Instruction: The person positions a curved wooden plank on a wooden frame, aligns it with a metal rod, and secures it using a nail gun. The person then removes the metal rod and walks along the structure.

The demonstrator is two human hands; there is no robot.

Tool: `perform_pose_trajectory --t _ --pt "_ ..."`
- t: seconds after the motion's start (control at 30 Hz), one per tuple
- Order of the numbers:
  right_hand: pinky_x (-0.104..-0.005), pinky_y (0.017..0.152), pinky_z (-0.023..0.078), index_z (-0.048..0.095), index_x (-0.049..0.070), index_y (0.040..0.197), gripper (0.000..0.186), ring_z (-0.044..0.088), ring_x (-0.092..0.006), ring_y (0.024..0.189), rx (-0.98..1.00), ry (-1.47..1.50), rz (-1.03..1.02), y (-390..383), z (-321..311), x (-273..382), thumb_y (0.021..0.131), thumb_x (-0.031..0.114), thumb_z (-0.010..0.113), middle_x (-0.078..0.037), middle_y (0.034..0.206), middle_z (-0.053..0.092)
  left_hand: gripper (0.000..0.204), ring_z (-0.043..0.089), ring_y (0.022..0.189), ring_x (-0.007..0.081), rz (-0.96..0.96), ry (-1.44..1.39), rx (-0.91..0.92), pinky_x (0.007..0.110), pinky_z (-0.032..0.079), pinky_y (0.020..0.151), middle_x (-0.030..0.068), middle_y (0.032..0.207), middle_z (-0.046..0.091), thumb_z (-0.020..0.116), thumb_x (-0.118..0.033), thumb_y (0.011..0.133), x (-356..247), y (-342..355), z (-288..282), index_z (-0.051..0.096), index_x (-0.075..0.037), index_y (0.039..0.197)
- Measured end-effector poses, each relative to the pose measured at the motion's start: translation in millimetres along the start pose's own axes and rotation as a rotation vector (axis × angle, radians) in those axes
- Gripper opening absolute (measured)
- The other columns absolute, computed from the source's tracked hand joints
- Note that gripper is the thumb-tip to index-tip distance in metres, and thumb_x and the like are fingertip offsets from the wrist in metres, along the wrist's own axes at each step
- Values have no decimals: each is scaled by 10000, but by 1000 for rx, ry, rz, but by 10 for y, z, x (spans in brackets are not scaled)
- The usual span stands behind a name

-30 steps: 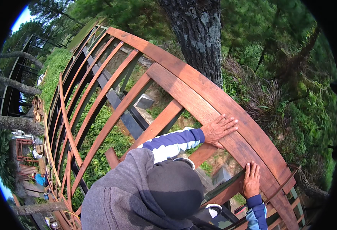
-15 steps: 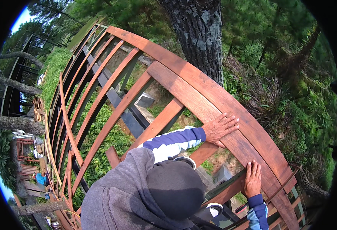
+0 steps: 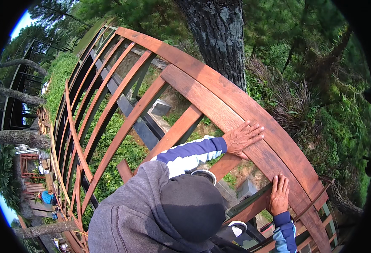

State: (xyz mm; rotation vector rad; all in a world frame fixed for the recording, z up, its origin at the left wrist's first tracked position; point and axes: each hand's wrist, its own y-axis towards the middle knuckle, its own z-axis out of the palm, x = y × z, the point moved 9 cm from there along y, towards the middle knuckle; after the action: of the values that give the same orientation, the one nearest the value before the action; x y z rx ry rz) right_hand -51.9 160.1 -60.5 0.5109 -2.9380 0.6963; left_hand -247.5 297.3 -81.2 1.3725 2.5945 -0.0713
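Observation:
My left hand (image 3: 244,137) lies flat on the wide reddish-brown wooden top rail (image 3: 202,90) with its fingers spread. Its blue-and-white striped sleeve (image 3: 189,154) reaches back to my grey hooded top (image 3: 130,215). My right hand (image 3: 279,195) rests palm down on the same rail, further along toward the lower right, with its fingers stretched out and holding nothing. A dark cap (image 3: 192,204) covers my head below the hands.
The railing's slanted wooden slats (image 3: 109,126) curve away to the left over a green slope. A thick tree trunk (image 3: 213,38) stands just beyond the rail, with shrubs (image 3: 320,109) to the right. A grey concrete block (image 3: 160,108) sits below. A person in blue (image 3: 47,197) is far off at the left.

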Motion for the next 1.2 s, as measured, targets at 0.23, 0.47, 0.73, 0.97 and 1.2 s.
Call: perform_pose_trajectory --t 0.23,0.47,0.73,0.97,1.2 --pt "-538 1103 289 267 -30 1476 755 218 -451 1422 -15 -61 -2 8 37 -5 787 23 572 -231 1549 214 1203 93 1484 342 -8 1 6 543 58 1187 170 1594 134 713 -696 633 4 -2 11 198 -75 1526" --pt "-533 1114 279 262 -30 1479 750 214 -449 1424 4 -52 0 4 28 -8 797 29 569 -228 1551 212 1203 93 1484 340 -1 13 4 546 63 1185 167 1595 135 700 -705 639 2 -6 26 188 -77 1529" --pt "-535 1108 291 263 -21 1482 738 215 -444 1426 -11 -42 -3 2 9 -6 810 34 561 -221 1551 215 1214 94 1484 342 -4 10 -16 537 73 1186 169 1597 131 690 -714 630 2 -13 12 185 -77 1531" --pt "-523 1098 305 272 -18 1480 729 223 -441 1424 -7 -51 1 8 2 -7 811 30 558 -218 1549 220 1223 105 1483 339 -11 -44 3 511 85 1194 162 1599 131 719 -676 608 13 -8 18 184 -83 1534" --pt "-517 1098 305 271 -18 1480 734 223 -441 1425 -13 -52 -4 4 -10 7 808 27 563 -218 1551 221 1231 116 1481 337 -11 -31 -4 512 83 1195 162 1597 136 720 -678 603 8 -3 -5 179 -83 1535"
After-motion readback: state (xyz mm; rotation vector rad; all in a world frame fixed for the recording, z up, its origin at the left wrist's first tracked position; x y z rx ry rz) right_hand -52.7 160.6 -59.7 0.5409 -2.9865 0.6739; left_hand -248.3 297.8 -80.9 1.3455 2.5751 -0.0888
